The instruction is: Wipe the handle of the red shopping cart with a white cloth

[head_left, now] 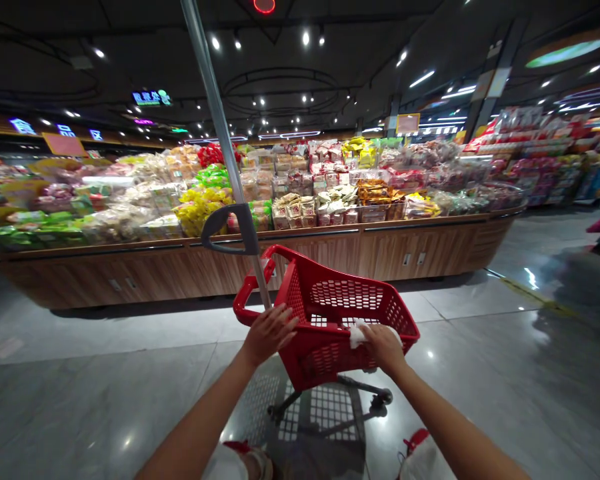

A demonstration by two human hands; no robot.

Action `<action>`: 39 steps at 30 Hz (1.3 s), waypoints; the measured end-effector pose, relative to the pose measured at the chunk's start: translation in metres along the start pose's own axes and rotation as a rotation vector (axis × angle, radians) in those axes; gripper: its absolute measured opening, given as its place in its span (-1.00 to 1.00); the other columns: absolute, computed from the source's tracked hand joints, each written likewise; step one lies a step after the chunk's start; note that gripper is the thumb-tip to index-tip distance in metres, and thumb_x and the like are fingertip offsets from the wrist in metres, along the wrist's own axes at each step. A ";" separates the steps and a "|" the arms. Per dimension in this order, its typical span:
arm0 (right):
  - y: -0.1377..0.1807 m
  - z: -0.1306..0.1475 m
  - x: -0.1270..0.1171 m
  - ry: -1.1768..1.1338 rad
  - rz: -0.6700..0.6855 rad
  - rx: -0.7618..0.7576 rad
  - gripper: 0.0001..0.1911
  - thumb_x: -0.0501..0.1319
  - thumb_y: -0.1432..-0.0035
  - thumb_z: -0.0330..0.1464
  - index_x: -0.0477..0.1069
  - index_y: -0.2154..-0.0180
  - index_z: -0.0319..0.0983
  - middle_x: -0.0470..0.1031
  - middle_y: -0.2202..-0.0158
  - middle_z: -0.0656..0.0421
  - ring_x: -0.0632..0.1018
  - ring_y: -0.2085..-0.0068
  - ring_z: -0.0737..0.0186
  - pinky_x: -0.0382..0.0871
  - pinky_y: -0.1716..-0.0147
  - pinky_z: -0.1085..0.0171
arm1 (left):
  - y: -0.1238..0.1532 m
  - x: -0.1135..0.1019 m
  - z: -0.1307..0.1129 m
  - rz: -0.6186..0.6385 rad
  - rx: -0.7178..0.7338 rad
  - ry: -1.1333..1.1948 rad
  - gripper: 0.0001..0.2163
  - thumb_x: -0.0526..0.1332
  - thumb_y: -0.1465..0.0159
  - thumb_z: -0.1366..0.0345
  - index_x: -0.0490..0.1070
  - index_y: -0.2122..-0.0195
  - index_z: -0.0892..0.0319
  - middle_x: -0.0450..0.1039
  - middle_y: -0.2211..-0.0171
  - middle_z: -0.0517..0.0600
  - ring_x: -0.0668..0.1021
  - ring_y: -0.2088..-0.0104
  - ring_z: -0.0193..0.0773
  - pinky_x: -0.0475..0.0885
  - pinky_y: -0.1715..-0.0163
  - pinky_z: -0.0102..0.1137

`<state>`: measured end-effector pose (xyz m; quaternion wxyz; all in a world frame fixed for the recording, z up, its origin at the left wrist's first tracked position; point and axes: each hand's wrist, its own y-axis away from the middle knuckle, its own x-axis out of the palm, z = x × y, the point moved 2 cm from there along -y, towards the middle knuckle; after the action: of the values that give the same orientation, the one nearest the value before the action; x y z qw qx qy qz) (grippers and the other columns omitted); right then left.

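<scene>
A red plastic shopping cart (325,357) with perforated walls stands right in front of me. My left hand (270,331) is at its near left corner, fingers stretched out, by the base of a grey metal pole (215,93). Whether the palm presses on the rim I cannot tell. The pole rises, slightly tilted, past the red cart handle (245,293) and carries a dark grey loop (230,230). My right hand (384,345) is closed around a crumpled white cloth or tissue (359,332), against the near rim towards the right end. No goods show inside the basket.
Beyond the cart runs a long wood-panelled display counter (325,253) heaped with packaged snacks (295,210). More stacked goods (535,173) stand at the far right. Grey shiny floor tiles (485,373) surround the cart, and its wheels (380,400) are close to my feet.
</scene>
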<state>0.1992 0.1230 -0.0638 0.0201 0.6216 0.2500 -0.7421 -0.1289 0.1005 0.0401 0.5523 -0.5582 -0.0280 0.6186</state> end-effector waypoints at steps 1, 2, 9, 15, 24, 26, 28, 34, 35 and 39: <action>0.003 -0.006 0.001 -0.006 -0.017 0.000 -0.62 0.11 -0.17 -0.42 0.36 -0.05 -0.21 0.51 0.15 0.07 0.45 0.11 0.11 0.21 0.07 0.19 | 0.006 -0.008 0.011 -0.067 -0.059 -0.023 -0.61 0.27 -0.21 0.22 0.29 -0.05 0.10 0.38 -0.05 0.11 0.37 -0.13 -0.05 0.29 -0.08 -0.15; 0.005 -0.009 0.002 -0.015 -0.028 -0.004 -0.60 0.10 -0.17 -0.42 0.35 -0.06 -0.21 0.51 0.15 0.06 0.45 0.11 0.11 0.22 0.05 0.18 | 0.011 -0.013 0.021 -0.093 -0.131 -0.031 -0.52 0.30 -0.17 0.16 0.25 -0.09 0.12 0.34 -0.09 0.16 0.33 -0.16 0.01 0.28 -0.10 -0.11; -0.038 0.073 -0.012 -0.212 -0.031 -0.108 -0.46 0.10 -0.18 -0.45 0.19 -0.20 -0.12 0.47 0.01 0.08 0.46 0.03 0.16 0.28 0.03 0.20 | -0.004 0.001 0.032 0.181 -0.364 0.080 -0.17 0.36 -0.04 -0.02 0.06 -0.27 0.12 0.42 -0.04 0.16 0.46 -0.04 0.03 0.32 -0.05 -0.14; -0.088 0.155 -0.019 -0.357 -0.134 -0.123 -0.60 0.14 -0.24 -0.33 0.30 -0.11 -0.15 0.46 -0.03 0.06 0.46 0.01 0.15 0.30 0.04 0.22 | -0.014 0.011 0.022 0.277 -0.449 0.053 -0.24 0.36 -0.07 0.07 0.13 -0.27 0.11 0.55 0.32 0.01 0.54 0.21 -0.07 0.36 0.11 -0.25; -0.028 0.029 -0.011 -0.096 0.072 -0.045 -0.56 0.13 -0.20 -0.39 0.28 -0.13 -0.17 0.51 0.10 0.06 0.49 0.12 0.14 0.26 0.11 0.22 | -0.008 0.003 0.029 0.283 -0.457 0.005 -0.18 0.35 -0.01 -0.12 0.18 -0.25 0.12 0.52 0.45 -0.02 0.53 0.35 -0.12 0.33 0.21 -0.32; -0.012 -0.005 -0.013 -0.036 0.102 -0.007 -0.59 0.15 -0.18 -0.38 0.32 -0.09 -0.20 0.51 0.11 0.04 0.49 0.12 0.11 0.24 0.11 0.20 | -0.007 0.003 0.029 0.286 -0.476 0.007 -0.19 0.33 -0.02 -0.13 0.20 -0.24 0.11 0.52 0.45 -0.02 0.53 0.34 -0.12 0.32 0.20 -0.32; -0.004 -0.023 -0.015 -0.019 0.127 0.013 -0.62 0.14 -0.18 -0.38 0.35 -0.05 -0.20 0.50 0.10 0.03 0.49 0.11 0.11 0.24 0.11 0.20 | -0.008 0.004 0.027 0.292 -0.495 0.008 -0.20 0.33 -0.01 -0.13 0.21 -0.23 0.10 0.52 0.44 -0.02 0.53 0.34 -0.11 0.31 0.19 -0.31; -0.039 0.044 -0.018 -0.212 0.039 -0.074 -0.59 0.09 -0.25 -0.36 0.28 -0.13 -0.13 0.49 0.01 0.06 0.51 0.06 0.16 0.32 0.08 0.20 | -0.018 0.009 0.016 0.332 -0.511 0.010 -0.20 0.34 -0.01 -0.12 0.21 -0.24 0.10 0.53 0.42 0.01 0.52 0.34 -0.10 0.30 0.19 -0.30; -0.050 0.066 -0.018 -0.259 0.001 -0.106 -0.58 0.09 -0.25 -0.37 0.26 -0.15 -0.13 0.48 -0.02 0.06 0.51 0.04 0.17 0.33 0.06 0.20 | -0.020 0.010 0.014 0.338 -0.509 0.008 -0.23 0.33 -0.04 -0.11 0.20 -0.24 0.09 0.53 0.42 0.01 0.52 0.34 -0.11 0.30 0.20 -0.30; -0.082 0.137 -0.022 -0.377 -0.148 -0.106 -0.58 0.06 -0.28 -0.36 0.25 -0.16 -0.15 0.45 -0.07 0.03 0.49 -0.01 0.14 0.36 0.05 0.19 | -0.025 0.012 0.008 0.327 -0.489 0.003 -0.32 0.28 -0.15 -0.01 0.17 -0.26 0.06 0.52 0.43 -0.01 0.51 0.34 -0.14 0.31 0.22 -0.31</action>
<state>0.0510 0.1340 -0.0011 0.0448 0.4499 0.3256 -0.8304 -0.1159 0.1238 0.0514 0.2942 -0.6729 -0.0852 0.6734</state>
